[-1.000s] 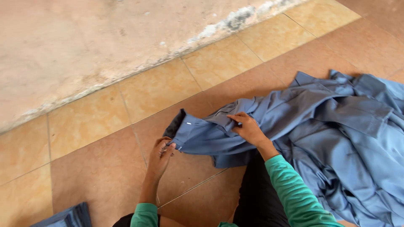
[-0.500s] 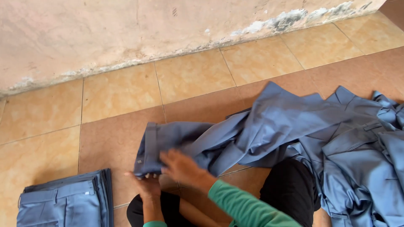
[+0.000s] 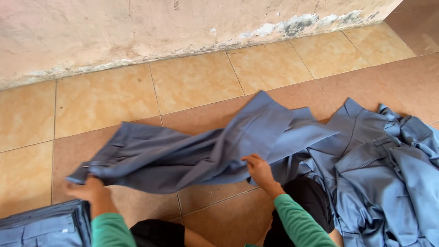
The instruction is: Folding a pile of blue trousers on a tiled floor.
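Left hand [image 3: 91,191] gripping the waistband end of blue-grey trousers [image 3: 192,153], right hand [image 3: 259,170] pinching the legs further along. Stretched low over the tiled floor [image 3: 192,80], probably to pull the cloth flat. Folded pair [image 3: 41,227] at left, loose heap [image 3: 388,174] at right.

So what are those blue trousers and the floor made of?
The blue trousers look like a smooth woven cloth, maybe a cotton blend: they drape, fold softly and barely shine. The floor looks like glazed ceramic tile: hard squares, mottled tan, with thin joint lines and a slight sheen.
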